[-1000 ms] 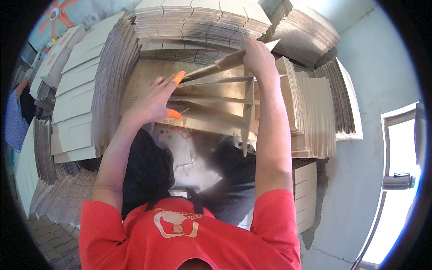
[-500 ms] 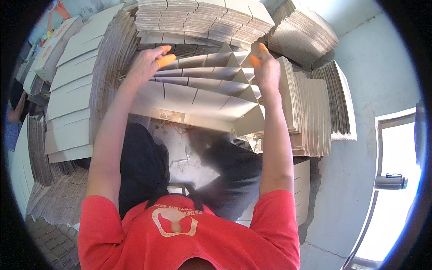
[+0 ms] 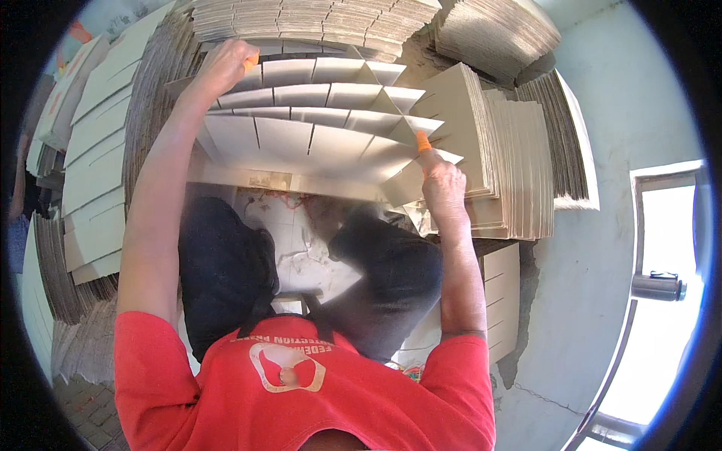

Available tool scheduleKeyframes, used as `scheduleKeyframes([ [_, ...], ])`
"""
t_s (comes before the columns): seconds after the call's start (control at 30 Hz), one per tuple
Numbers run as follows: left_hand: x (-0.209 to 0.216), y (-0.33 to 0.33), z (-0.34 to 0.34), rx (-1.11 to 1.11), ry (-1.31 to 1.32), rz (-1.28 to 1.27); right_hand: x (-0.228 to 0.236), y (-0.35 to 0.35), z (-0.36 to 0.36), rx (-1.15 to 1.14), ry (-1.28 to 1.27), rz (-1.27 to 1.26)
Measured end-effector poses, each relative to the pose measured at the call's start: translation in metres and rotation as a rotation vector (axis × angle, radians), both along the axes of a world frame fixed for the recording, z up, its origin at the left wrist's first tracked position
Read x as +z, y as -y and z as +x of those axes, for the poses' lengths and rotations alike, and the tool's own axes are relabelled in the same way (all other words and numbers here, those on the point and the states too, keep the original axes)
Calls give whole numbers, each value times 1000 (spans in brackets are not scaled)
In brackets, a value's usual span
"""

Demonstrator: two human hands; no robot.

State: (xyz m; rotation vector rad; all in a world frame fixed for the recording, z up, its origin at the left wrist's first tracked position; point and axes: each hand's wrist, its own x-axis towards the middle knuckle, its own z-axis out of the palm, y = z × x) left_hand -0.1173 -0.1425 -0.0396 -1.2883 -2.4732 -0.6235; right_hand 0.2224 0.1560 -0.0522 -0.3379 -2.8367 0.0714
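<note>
In front of me stands a cardboard divider (image 3: 297,143), made of several pale slotted strips set upright in rows and crossed by a slanting strip near their right ends. My left hand (image 3: 224,68) is closed at its far left end, fingers curled against the card; an orange finger cover shows, and the other fingertips are hidden. At the right end, my right hand (image 3: 445,184) has its orange-covered index finger along the crossing strip at the nearer rows. The remaining right fingers are folded in, and the thumb is hard to see.
Tall stacks of slotted cardboard sheets stand to the left (image 3: 98,143), behind the divider (image 3: 316,22) and to the right (image 3: 519,165). Another cardboard pile (image 3: 500,37) leans at the back right. A pale wall (image 3: 594,301) and a bright opening (image 3: 669,240) bound the right side.
My left hand has moved left and farther out. My right hand has come down toward me along the crossing strip, from the far rows to the near ones.
</note>
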Motion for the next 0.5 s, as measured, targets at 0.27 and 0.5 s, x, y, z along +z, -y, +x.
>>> scheduleKeyframes([
  [0.27,0,4,4,-32,236,-80,23,-10,9,-5,10,-183],
  [0.5,-6,9,12,-3,198,108,24,-80,-7,-381,-127,421],
])
